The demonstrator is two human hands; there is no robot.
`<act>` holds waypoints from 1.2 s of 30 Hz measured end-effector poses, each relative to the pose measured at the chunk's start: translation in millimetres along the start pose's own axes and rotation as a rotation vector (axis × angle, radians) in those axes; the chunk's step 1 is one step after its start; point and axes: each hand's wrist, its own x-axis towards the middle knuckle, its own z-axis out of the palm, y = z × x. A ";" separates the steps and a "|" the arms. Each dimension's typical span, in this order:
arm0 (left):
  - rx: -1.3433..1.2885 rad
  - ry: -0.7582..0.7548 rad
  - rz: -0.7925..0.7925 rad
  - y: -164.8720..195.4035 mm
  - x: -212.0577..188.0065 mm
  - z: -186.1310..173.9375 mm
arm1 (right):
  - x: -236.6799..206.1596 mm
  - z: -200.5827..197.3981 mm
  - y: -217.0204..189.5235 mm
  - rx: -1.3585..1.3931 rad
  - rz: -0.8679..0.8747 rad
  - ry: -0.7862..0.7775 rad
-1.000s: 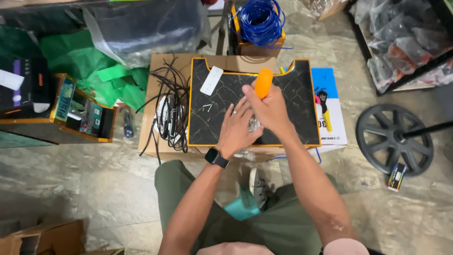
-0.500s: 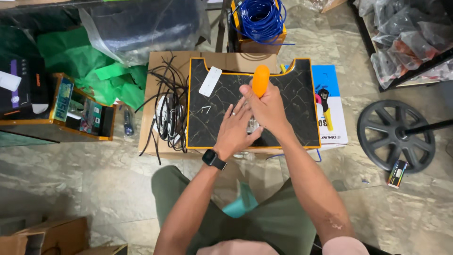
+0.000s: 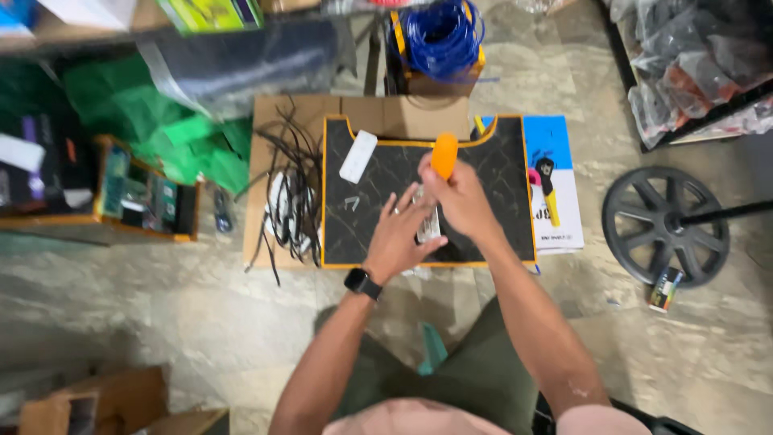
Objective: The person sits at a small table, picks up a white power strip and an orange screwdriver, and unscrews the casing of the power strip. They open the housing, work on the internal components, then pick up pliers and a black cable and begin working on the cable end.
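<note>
Right hand [image 3: 460,197] is clamped round a screwdriver with an orange handle [image 3: 444,155], tip pointing down into a small pale part [image 3: 427,225] held over the black mat [image 3: 491,173]. Left hand [image 3: 400,234] has its fingers spread, flat against the part to steady it, not closed on anything.

Risks as I judge them:
- Tip slips off the part and jabs the left fingers, which sit right beside the contact point.
- The part is only pinned, not gripped, so a sideways push could skate it across the mat.
- Two tiny metal bits [image 3: 351,203] lie loose on the mat near the left hand; a sweep of the wrist could flick them onto the floor (hard to find on that stone).
- Black cable bundle [image 3: 291,201] lies just left of the mat and could snag a sleeve or the watch [image 3: 362,283].

Packages and labels:
- White oblong tag [image 3: 358,156] on the mat's upper left, slightly tilted.
- Blue and white box [image 3: 554,189] under the mat's right edge, with a tool picture printed on it.
- Coil of blue wire [image 3: 437,34] in a yellow-edged box above the mat.
- Orange tray [image 3: 145,203] of small packs at left, beside green bags [image 3: 153,129].
- Small can [image 3: 664,289] by the black wheel [image 3: 665,225].
</note>
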 end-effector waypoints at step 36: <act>0.129 0.070 0.016 -3.2 -20.5 23.9 | -42.9 26.9 -81.5 -0.771 -0.639 -0.055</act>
